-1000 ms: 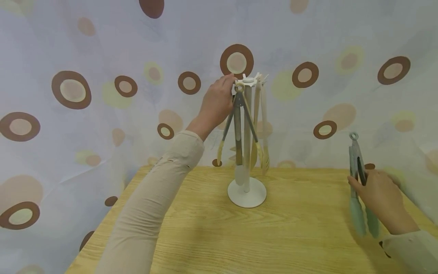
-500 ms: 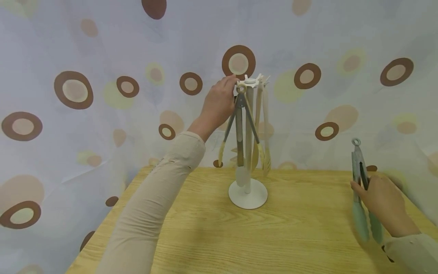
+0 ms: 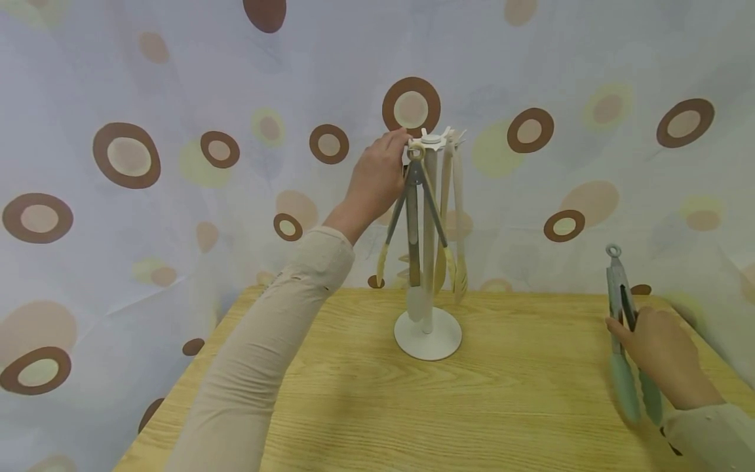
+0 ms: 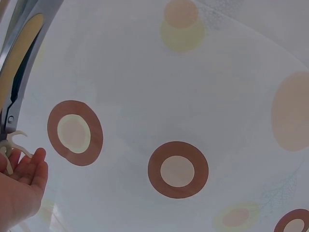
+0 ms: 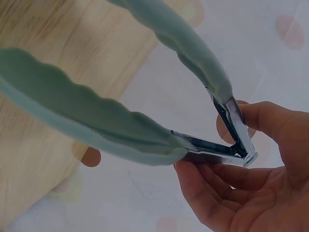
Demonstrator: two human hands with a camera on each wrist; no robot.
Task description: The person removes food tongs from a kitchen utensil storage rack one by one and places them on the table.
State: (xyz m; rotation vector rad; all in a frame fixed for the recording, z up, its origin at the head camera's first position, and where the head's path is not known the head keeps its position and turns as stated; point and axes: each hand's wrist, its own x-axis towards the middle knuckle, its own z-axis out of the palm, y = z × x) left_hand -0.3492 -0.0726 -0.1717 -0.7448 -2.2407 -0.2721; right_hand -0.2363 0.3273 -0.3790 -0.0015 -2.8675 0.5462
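Observation:
A white utensil rack (image 3: 427, 341) stands upright on the table, its round base flat on the wood. At the rack's hooked top, my left hand (image 3: 377, 172) grips the rim; in the left wrist view its fingers curl beside the pale hooks (image 4: 19, 140). Metal tongs with yellowish tips (image 3: 435, 213) hang spread from a front hook, right by that hand. Off to the right, my right hand (image 3: 663, 354) holds green-tipped tongs (image 3: 626, 387), ring end up and tips down. The right wrist view shows thumb and fingers on the metal arms, with the tongs' jaws [spread].
Several other utensils hang on the rack, among them a slotted one (image 3: 459, 262). Under everything lies a wooden table (image 3: 507, 393). Behind it hangs a pale cloth (image 3: 472, 59) printed with brown rings.
My right hand and the green tongs have come down a little. My left hand keeps its place on the rack, and the head view has shifted slightly.

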